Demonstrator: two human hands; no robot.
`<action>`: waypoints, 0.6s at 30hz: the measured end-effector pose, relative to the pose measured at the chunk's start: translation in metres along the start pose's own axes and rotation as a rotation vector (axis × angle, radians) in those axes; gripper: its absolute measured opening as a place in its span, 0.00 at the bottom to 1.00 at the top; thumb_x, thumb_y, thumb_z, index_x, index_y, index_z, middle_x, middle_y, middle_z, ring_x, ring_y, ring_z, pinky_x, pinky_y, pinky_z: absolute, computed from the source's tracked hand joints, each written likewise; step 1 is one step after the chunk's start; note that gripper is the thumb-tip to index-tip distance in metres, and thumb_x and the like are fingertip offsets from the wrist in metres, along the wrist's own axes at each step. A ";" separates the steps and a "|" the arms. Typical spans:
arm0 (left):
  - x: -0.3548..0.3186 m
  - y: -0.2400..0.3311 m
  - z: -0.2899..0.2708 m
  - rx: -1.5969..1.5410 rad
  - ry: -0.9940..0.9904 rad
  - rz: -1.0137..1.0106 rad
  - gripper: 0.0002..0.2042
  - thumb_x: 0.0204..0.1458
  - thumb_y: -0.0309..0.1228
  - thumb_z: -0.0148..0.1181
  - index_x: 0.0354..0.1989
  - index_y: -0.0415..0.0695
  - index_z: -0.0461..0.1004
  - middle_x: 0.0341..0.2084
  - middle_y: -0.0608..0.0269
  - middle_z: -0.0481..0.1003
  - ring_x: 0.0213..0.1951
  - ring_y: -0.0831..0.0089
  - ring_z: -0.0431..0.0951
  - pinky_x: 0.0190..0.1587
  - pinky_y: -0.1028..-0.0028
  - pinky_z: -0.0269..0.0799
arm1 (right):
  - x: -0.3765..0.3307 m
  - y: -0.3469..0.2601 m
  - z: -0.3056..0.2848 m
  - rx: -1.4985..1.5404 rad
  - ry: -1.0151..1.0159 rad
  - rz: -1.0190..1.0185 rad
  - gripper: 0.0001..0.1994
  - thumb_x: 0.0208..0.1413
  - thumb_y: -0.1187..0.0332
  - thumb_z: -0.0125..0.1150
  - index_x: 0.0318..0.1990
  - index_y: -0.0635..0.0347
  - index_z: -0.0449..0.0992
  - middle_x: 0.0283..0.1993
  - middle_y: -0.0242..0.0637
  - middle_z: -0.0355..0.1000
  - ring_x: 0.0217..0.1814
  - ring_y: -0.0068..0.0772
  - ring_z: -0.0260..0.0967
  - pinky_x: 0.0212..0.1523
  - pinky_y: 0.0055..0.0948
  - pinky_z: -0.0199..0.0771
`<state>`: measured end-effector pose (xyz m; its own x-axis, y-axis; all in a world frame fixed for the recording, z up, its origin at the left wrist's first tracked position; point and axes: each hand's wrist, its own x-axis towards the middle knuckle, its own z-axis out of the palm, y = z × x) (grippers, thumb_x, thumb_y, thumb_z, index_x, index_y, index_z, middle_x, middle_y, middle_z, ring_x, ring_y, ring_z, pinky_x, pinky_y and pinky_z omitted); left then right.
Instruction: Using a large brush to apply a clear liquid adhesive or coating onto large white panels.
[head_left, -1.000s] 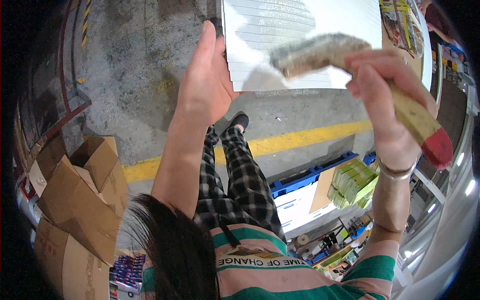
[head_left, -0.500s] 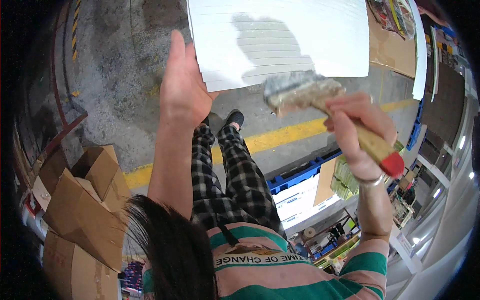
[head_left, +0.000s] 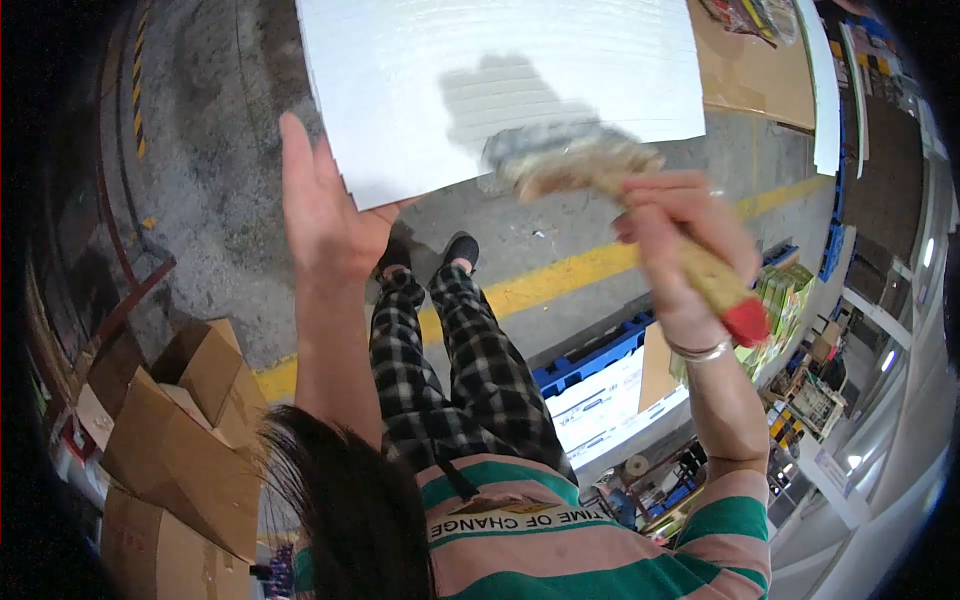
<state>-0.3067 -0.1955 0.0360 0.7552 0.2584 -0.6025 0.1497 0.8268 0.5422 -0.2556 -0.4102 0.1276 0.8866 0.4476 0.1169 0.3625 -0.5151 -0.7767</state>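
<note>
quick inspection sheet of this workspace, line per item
surface: grey concrete floor with a yellow line
job's things: white ribbed sheet; wide brush with wooden handle, red tip, bristles on the sheet
clutter: open cardboard boxes lower left; blue pallet
grippers: left hand supports the sheet's lower edge; right hand shut on the brush
cables: nothing seen
surroundings: shelving with small goods at right; brown board beyond the sheet
</note>
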 end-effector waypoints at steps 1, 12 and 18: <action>0.001 -0.002 0.001 -0.002 -0.016 -0.001 0.39 0.58 0.59 0.21 0.61 0.33 0.51 0.56 0.46 0.62 0.55 0.51 0.66 0.54 0.53 0.64 | -0.006 0.004 -0.001 -0.024 -0.083 -0.040 0.03 0.42 0.80 0.59 0.27 0.67 0.74 0.30 0.45 0.74 0.30 0.34 0.72 0.32 0.25 0.72; -0.010 -0.006 -0.001 -0.107 0.068 -0.014 0.41 0.57 0.60 0.19 0.62 0.29 0.46 0.58 0.43 0.59 0.57 0.46 0.63 0.55 0.45 0.62 | -0.009 0.008 -0.029 0.059 -0.034 0.141 0.04 0.43 0.79 0.60 0.29 0.68 0.74 0.31 0.44 0.73 0.32 0.32 0.72 0.35 0.25 0.71; -0.004 -0.037 0.000 -0.332 0.172 0.087 0.34 0.58 0.57 0.28 0.62 0.40 0.51 0.59 0.50 0.59 0.58 0.50 0.62 0.58 0.44 0.58 | 0.012 0.036 -0.034 0.131 0.100 0.061 0.02 0.43 0.78 0.60 0.26 0.66 0.74 0.30 0.41 0.74 0.33 0.27 0.72 0.37 0.24 0.70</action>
<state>-0.3150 -0.2272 0.0186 0.6334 0.3911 -0.6677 -0.1462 0.9078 0.3930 -0.2221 -0.4483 0.1227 0.9323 0.3400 0.1231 0.2724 -0.4363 -0.8576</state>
